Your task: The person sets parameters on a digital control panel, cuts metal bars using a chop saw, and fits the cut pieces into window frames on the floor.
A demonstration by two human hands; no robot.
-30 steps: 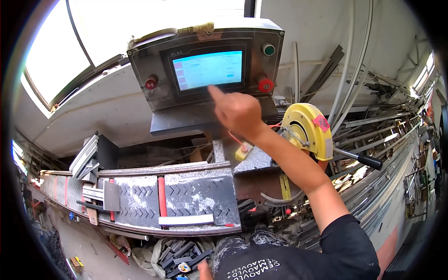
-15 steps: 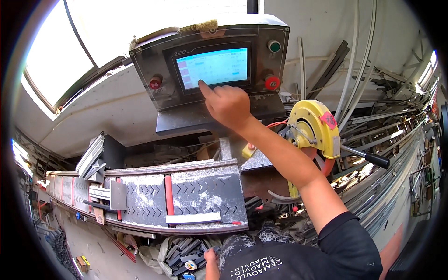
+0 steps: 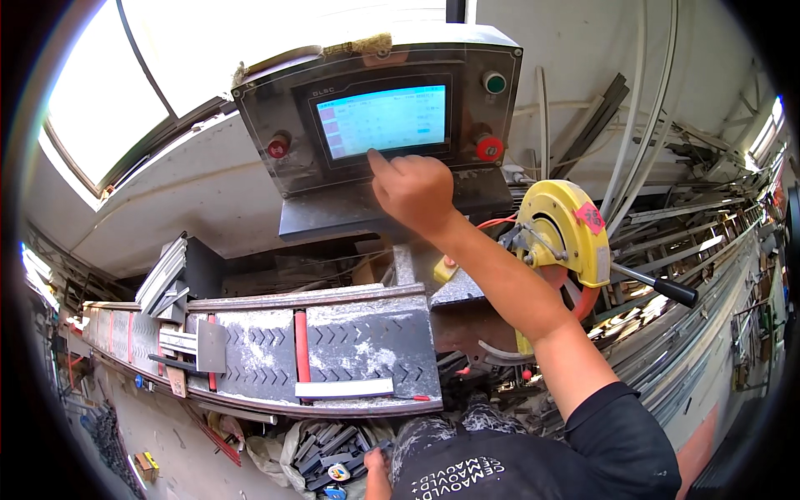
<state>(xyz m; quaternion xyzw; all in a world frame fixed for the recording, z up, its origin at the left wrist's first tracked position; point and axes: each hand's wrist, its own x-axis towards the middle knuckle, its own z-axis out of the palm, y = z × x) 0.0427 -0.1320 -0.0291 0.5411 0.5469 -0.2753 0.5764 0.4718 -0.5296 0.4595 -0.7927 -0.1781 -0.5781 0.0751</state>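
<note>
One rounded right hand [image 3: 414, 196], fingers curled together, straight forefinger [image 3: 377, 162] at a flat rectangular screen [image 3: 383, 122]; left hand [image 3: 376, 462], grip unclear.

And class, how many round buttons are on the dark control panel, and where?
3: a red button left of the screen, a green button upper right on the panel, a second red button below that. The right hand may hide more behind it.

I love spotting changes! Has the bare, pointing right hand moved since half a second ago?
Yes: the right hand has shifted slightly rightward along the lower edge of the blue rectangular screen.
</note>
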